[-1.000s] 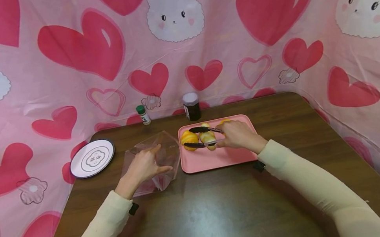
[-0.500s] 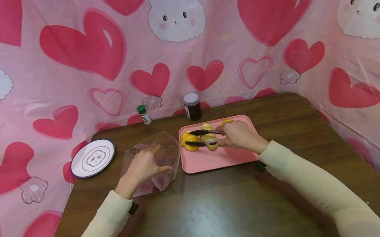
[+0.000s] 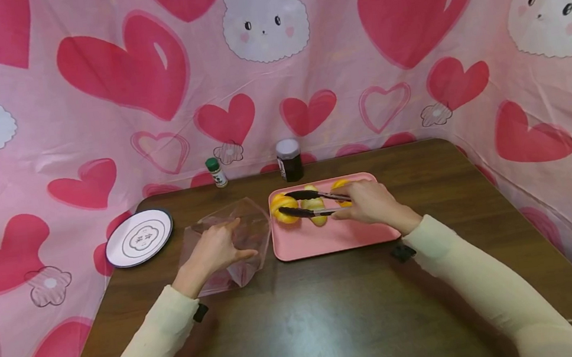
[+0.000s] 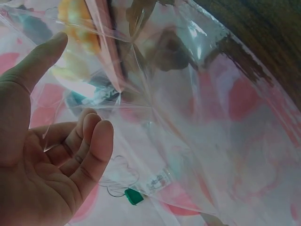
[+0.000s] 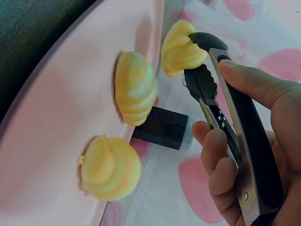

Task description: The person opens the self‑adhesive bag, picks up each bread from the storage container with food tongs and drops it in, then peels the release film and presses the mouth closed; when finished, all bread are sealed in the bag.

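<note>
My right hand (image 3: 371,201) grips a pair of black-tipped tongs (image 5: 247,136). Their tips pinch a yellow bread roll (image 5: 181,49), which appears raised over the left end of the pink tray (image 3: 321,242). A paler, ridged roll (image 5: 135,89) lies in the tray's middle. Further right on it is another rounded yellow roll (image 5: 110,169), partly behind my right hand in the head view. Left of the tray, my left hand (image 3: 214,250) is spread at a clear plastic bag (image 3: 256,224), thumb and fingers wide apart, with bag film around them in the left wrist view.
A white plate with a dark rim (image 3: 138,238) lies at the table's left edge. Toward the back stand a green-capped shaker (image 3: 217,173) and a dark jar with a pale lid (image 3: 290,161). A pink heart-patterned cloth (image 3: 264,86) hangs behind the brown table (image 3: 305,331).
The tongs have narrowed onto the left yellow roll, which sits slightly higher in view. My right hand has shifted right, uncovering more of the right-hand roll. My left hand stays nearly still.
</note>
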Demonstrator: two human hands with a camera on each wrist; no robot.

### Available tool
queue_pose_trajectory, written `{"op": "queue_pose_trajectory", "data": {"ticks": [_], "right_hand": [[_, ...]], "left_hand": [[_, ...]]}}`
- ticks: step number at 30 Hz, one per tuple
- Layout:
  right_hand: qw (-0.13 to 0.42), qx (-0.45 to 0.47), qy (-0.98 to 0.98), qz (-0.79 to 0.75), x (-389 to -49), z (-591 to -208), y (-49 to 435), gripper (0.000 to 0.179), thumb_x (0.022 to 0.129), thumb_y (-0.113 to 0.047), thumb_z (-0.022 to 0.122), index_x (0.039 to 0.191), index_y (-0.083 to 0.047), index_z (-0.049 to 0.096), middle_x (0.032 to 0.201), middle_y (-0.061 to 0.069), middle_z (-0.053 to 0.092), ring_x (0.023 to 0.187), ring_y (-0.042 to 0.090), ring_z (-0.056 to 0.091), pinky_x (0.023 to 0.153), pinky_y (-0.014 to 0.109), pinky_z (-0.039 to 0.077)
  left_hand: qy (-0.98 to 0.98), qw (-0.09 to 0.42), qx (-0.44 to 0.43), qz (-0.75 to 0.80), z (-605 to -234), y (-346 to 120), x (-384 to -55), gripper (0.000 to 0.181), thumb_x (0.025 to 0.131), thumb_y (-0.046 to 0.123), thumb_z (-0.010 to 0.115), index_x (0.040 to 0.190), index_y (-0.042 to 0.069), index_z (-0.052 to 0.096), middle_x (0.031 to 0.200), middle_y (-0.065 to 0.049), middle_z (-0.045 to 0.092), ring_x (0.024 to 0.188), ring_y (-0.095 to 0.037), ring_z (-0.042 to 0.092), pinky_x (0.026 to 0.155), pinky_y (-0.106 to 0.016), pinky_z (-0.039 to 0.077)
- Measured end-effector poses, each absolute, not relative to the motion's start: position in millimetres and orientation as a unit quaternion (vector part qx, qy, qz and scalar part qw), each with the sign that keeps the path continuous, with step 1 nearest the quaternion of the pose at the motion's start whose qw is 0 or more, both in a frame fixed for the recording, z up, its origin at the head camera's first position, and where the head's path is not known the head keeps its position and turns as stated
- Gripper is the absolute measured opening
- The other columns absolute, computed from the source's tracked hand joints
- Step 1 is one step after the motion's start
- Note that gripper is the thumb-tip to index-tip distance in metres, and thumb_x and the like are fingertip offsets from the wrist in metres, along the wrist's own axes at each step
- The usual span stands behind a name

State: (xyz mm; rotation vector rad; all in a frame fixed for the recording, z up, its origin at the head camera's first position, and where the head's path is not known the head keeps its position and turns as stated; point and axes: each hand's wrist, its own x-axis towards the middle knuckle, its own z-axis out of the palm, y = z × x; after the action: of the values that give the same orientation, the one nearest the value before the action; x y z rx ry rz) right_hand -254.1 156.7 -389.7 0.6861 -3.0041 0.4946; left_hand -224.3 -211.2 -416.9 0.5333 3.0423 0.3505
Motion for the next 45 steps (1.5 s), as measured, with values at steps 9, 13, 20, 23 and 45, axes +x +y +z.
{"op": "queue_pose_trajectory", "data": {"ticks": [9, 13, 20, 23, 45], "right_hand": [[0.022, 0.221, -0.959, 0.173, -241, -374, 165, 0.069, 0.081, -0.055, 0.077, 0.136, -0.017, 0.063, 0.130, 0.009, 0.068, 0.105, 0.029, 0.062, 0.084, 0.050, 0.053], [0.044, 0.242, -0.952, 0.180, -234, -366, 163, 0.068, 0.080, -0.054, 0.077, 0.137, -0.019, 0.063, 0.136, 0.010, 0.065, 0.120, 0.032, 0.061, 0.089, 0.054, 0.053], [0.074, 0.280, -0.937, 0.194, -223, -355, 155, 0.067, 0.079, -0.056, 0.078, 0.133, -0.019, 0.066, 0.127, 0.005, 0.070, 0.113, 0.025, 0.065, 0.089, 0.050, 0.055], [0.085, 0.290, -0.935, 0.187, -219, -353, 151, 0.069, 0.078, -0.058, 0.078, 0.133, -0.019, 0.067, 0.120, 0.002, 0.073, 0.106, 0.020, 0.066, 0.084, 0.043, 0.054], [0.059, 0.330, -0.927, 0.167, -209, -353, 140, 0.060, 0.076, -0.047, 0.083, 0.128, -0.020, 0.070, 0.102, -0.004, 0.075, 0.078, 0.012, 0.056, 0.067, 0.030, 0.047]], "left_hand": [[0.978, 0.021, 0.176, 0.112, -417, -211, -227, 0.093, 0.073, 0.059, 0.081, 0.141, 0.001, 0.054, 0.141, -0.020, 0.059, 0.116, -0.037, 0.066, 0.094, -0.051, 0.055], [0.978, 0.026, 0.175, 0.113, -416, -211, -228, 0.092, 0.074, 0.057, 0.082, 0.141, 0.001, 0.054, 0.141, -0.020, 0.059, 0.117, -0.037, 0.066, 0.095, -0.052, 0.055], [0.978, 0.032, 0.172, 0.114, -418, -212, -230, 0.092, 0.073, 0.057, 0.082, 0.140, 0.000, 0.055, 0.137, -0.020, 0.062, 0.113, -0.037, 0.067, 0.094, -0.053, 0.055], [0.979, 0.035, 0.169, 0.113, -418, -211, -229, 0.091, 0.073, 0.057, 0.082, 0.139, 0.001, 0.055, 0.134, -0.019, 0.064, 0.112, -0.036, 0.068, 0.094, -0.053, 0.055], [0.979, 0.021, 0.166, 0.116, -414, -207, -227, 0.061, 0.073, 0.051, 0.084, 0.111, 0.009, 0.063, 0.083, 0.001, 0.065, 0.077, -0.019, 0.066, 0.077, -0.044, 0.061]]}}
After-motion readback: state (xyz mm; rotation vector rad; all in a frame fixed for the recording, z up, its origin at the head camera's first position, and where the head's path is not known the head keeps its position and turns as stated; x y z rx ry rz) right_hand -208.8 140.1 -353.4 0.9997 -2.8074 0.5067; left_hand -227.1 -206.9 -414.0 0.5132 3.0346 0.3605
